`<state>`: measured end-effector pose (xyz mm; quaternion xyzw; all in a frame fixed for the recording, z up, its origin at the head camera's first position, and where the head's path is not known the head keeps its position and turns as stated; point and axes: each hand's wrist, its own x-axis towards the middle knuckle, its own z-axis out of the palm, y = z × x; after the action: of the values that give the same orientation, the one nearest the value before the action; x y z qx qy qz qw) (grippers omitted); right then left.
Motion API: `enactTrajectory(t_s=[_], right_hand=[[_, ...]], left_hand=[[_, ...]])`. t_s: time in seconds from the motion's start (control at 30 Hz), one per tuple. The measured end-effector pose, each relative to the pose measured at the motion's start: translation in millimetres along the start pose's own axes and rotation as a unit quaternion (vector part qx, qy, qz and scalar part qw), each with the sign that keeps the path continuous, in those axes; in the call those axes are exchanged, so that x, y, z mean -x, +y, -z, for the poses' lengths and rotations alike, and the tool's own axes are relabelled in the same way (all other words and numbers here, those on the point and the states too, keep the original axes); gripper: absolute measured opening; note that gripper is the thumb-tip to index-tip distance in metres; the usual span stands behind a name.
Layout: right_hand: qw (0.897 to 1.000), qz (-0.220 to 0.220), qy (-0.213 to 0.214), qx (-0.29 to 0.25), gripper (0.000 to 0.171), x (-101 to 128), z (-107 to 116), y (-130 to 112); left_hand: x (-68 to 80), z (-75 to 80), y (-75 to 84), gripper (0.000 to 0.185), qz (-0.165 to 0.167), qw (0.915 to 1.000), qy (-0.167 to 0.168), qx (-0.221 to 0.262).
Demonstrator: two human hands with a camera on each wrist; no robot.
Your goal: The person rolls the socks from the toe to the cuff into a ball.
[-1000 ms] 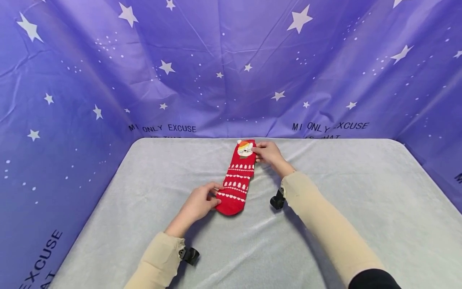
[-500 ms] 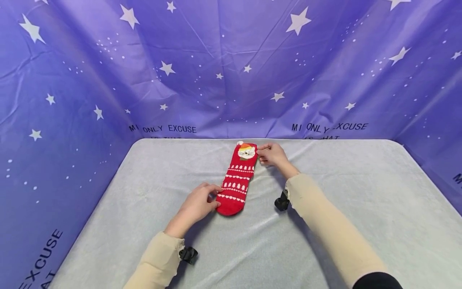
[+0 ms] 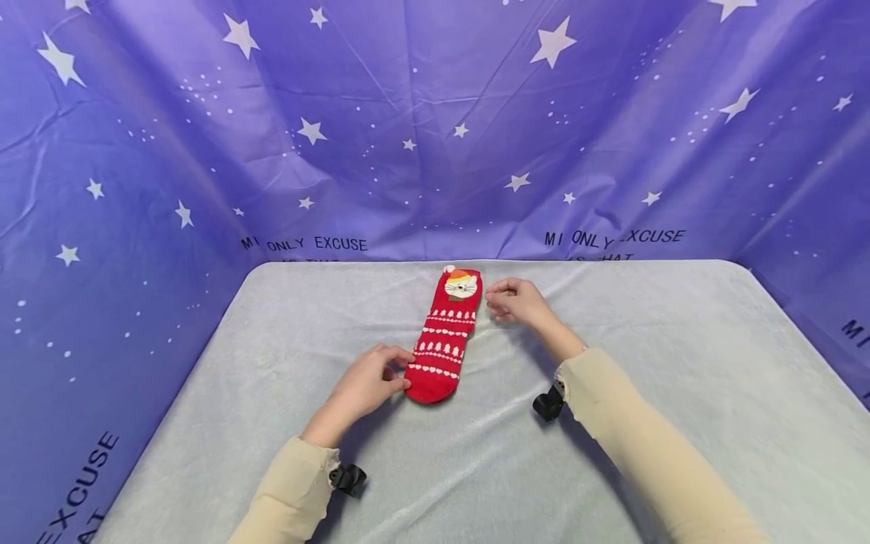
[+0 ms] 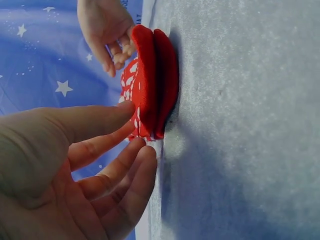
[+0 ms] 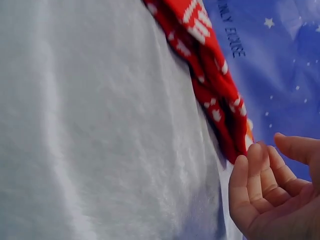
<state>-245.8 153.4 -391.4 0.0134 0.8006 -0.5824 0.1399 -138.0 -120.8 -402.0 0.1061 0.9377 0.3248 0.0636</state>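
Note:
A pair of red socks (image 3: 445, 340) lies stacked on the grey cloth, cuffs toward the back and toes toward me. White trees and hearts band the upper sock, and a cat face (image 3: 461, 285) in an orange hat sits near its cuff. In the left wrist view the toes of the red socks (image 4: 145, 85) show as two layers. My left hand (image 3: 367, 381) is at the left edge near the toes, thumb and fingertips right at the fabric, fingers relaxed. My right hand (image 3: 519, 302) is just right of the cuffs, fingers loosely bent, holding nothing.
A grey plush cloth (image 3: 612, 423) covers the table. Purple star-printed curtains (image 3: 381, 151) hang behind it and along both sides. Black wrist cameras sit below both wrists, the right one (image 3: 549, 402) close over the cloth.
My right hand has let go of the cuff edge and moved slightly right and toward me. The left hand stays by the toes. The socks lie nearly unchanged.

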Motion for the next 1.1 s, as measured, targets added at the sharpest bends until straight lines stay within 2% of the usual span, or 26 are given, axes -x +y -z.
enactTrajectory(t_s=[0.27,0.5,0.63,0.77,0.97,1.1], right_hand=[[0.999,0.026,-0.039,-0.002,0.034,24.7,-11.5,0.5],[0.993,0.071,-0.088,0.03,0.03,46.8,-30.3,1.1],[0.986,0.101,-0.128,0.044,0.027,57.2,-41.9,2.9],[0.974,0.135,-0.164,0.081,0.023,65.1,-50.3,6.2],[0.946,0.173,-0.216,0.167,0.019,73.7,-59.2,8.0],[0.929,0.179,-0.215,0.243,0.023,76.1,-65.5,8.1]], left_hand=[[1.0,1.4,-2.2,0.028,-0.018,0.9993,-0.002,0.033],[1.7,3.5,-6.5,0.028,-0.066,0.9945,-0.051,0.064],[1.7,3.1,-9.7,0.029,-0.073,0.9922,-0.073,0.071],[0.4,1.6,-14.0,0.032,-0.079,0.9901,-0.087,0.077],[-2.2,0.7,-18.7,0.037,-0.101,0.9882,-0.1,0.058],[-3.3,-0.5,-17.8,0.039,-0.099,0.9884,-0.11,0.035]])
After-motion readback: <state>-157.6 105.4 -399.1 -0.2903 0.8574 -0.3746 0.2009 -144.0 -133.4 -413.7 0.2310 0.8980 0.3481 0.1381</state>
